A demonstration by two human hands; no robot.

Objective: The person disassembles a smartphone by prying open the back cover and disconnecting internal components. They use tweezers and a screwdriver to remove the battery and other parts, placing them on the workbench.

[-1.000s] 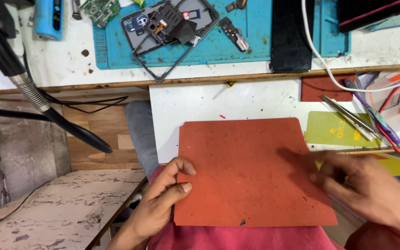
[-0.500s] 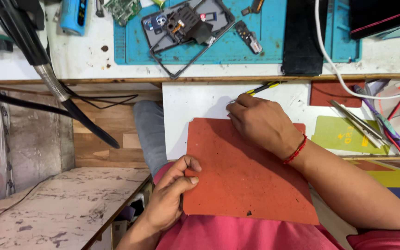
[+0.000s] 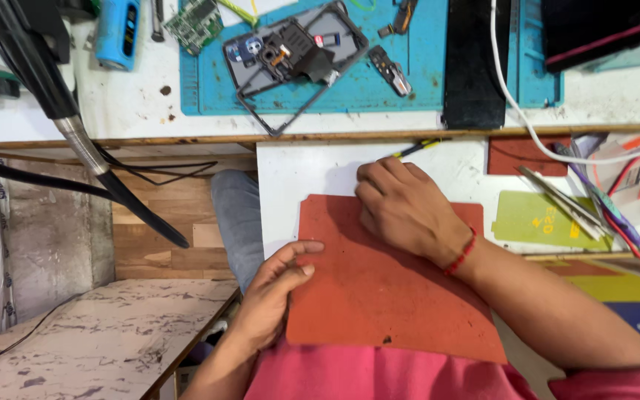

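A red-orange rubber mat (image 3: 387, 296) lies across my lap, in front of a white drawer surface (image 3: 298, 174). My left hand (image 3: 272, 296) grips the mat's left edge, thumb on top and fingers beneath. At the mat's top edge my right hand (image 3: 405, 207) rests with its fingers curled over the edge; a red thread band circles the wrist. What lies under those fingers is hidden. A thin yellow-and-black tool (image 3: 416, 148) pokes out just beyond the knuckles, apart from the hand.
On the bench above, a blue work mat (image 3: 379, 81) holds an opened phone frame (image 3: 298, 55), a green circuit board (image 3: 195, 22) and small parts. To the left are a blue tool (image 3: 118, 33) and a hot-air wand (image 3: 75, 133). Tweezers (image 3: 557, 192), a yellow-green sheet (image 3: 531, 221) and cables lie right.
My right hand went from the mat's lower right up to its top edge, then stayed there. My left hand keeps its hold on the left edge.
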